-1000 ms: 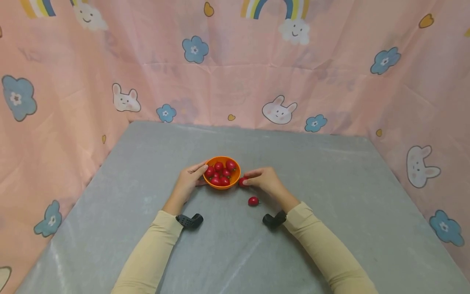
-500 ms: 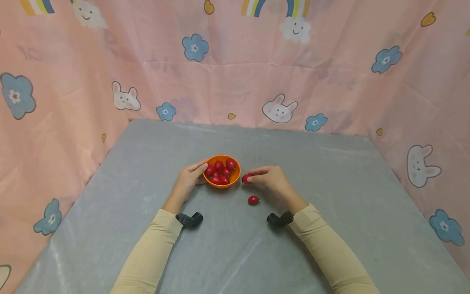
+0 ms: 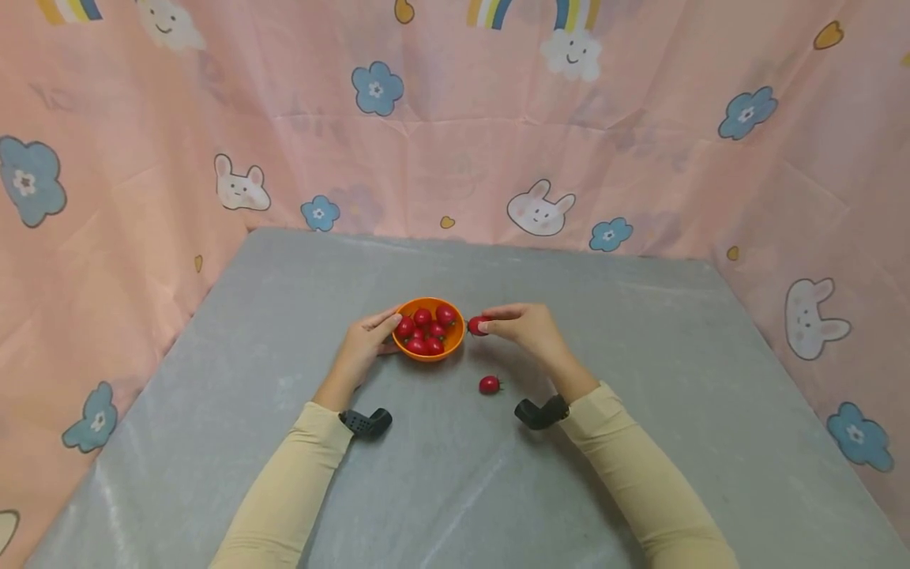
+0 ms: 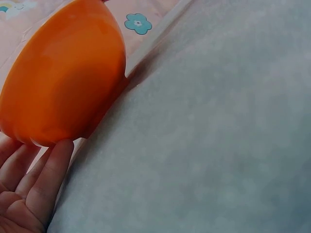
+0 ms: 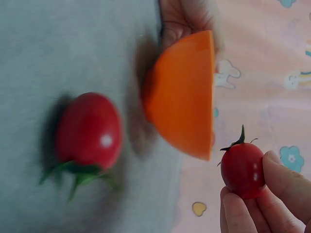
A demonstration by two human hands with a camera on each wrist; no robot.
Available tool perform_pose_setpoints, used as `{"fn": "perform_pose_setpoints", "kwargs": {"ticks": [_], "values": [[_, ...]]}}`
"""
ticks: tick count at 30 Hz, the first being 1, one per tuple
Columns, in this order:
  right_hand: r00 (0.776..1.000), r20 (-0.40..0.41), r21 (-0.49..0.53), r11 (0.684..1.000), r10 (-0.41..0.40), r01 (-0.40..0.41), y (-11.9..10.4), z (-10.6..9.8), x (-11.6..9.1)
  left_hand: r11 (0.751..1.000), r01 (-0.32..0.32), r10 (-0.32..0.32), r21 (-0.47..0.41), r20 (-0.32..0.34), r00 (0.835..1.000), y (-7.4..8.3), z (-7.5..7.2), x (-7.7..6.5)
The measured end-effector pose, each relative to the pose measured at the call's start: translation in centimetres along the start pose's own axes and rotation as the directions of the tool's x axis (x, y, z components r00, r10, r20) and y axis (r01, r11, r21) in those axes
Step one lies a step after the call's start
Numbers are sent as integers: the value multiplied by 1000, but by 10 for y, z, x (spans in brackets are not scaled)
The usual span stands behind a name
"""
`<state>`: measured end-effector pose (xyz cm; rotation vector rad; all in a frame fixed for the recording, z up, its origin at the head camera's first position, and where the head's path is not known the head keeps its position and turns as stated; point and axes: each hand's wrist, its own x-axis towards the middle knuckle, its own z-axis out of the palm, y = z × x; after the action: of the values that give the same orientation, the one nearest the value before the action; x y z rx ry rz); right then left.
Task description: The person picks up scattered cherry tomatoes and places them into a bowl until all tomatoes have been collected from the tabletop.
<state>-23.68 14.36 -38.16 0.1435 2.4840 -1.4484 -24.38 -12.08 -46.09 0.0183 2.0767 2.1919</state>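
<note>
An orange bowl (image 3: 429, 357) stands on the grey table with several red cherry tomatoes (image 3: 416, 346) in it. My left hand (image 3: 359, 352) holds the bowl at its left side, thumb at the rim and fingers against the outer wall. In the left wrist view, fingertips touch the underside of the bowl (image 4: 68, 73). My right hand (image 3: 533, 332) pinches a cherry tomato (image 5: 243, 170) between thumb and fingers, just right of the bowl and about level with its rim. Its green stem points away from the palm. Another cherry tomato (image 3: 489, 385) lies on the table, nearer me than the bowl.
The grey covered table (image 3: 441, 490) spreads out around the bowl. A pink printed curtain (image 3: 455, 142) hangs behind it and along both sides. Each wrist carries a black camera mount, one at the left wrist (image 3: 367, 423) and one at the right (image 3: 542, 412).
The right hand has lifted its cherry tomato off the table, up to about the bowl's rim. The left hand and the bowl have stayed in place, as has the loose tomato.
</note>
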Motion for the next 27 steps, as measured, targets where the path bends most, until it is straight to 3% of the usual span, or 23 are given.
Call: {"fn": "perform_pose_setpoints", "kwargs": {"ticks": [27], "values": [[999,-11,45,998,-35,35,-28,45,18,1000,-1,1,-1,-6,1000,-1,1,1]]}}
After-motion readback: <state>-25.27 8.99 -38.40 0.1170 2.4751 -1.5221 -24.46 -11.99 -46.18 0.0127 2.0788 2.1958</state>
